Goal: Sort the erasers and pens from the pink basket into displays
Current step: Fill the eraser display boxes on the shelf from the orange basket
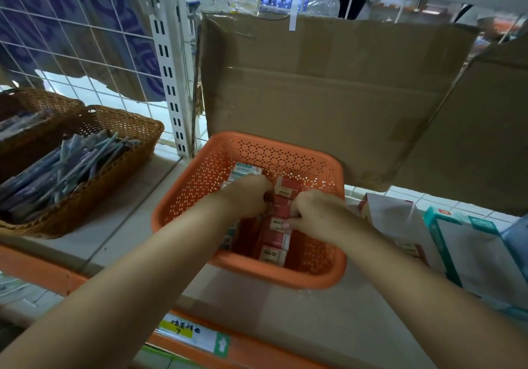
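Two hands in the pink basket [200, 180] on the shelf [128, 211].
Left hand [245, 197] & right hand [311, 214] both pinch red erasers [274, 237] stacked mid-basket; wicker basket [125, 151] w/ pens [65, 168] sits at left.

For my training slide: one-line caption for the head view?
Both hands, left and right, gather red-sleeved erasers inside the pink basket on a shelf.

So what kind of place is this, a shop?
Probably a stationery shop or its stockroom. Slotted metal shelving carries a handwritten price label on the shelf edge, a wicker basket holds pens, and both hands reach among boxed erasers in the plastic basket.
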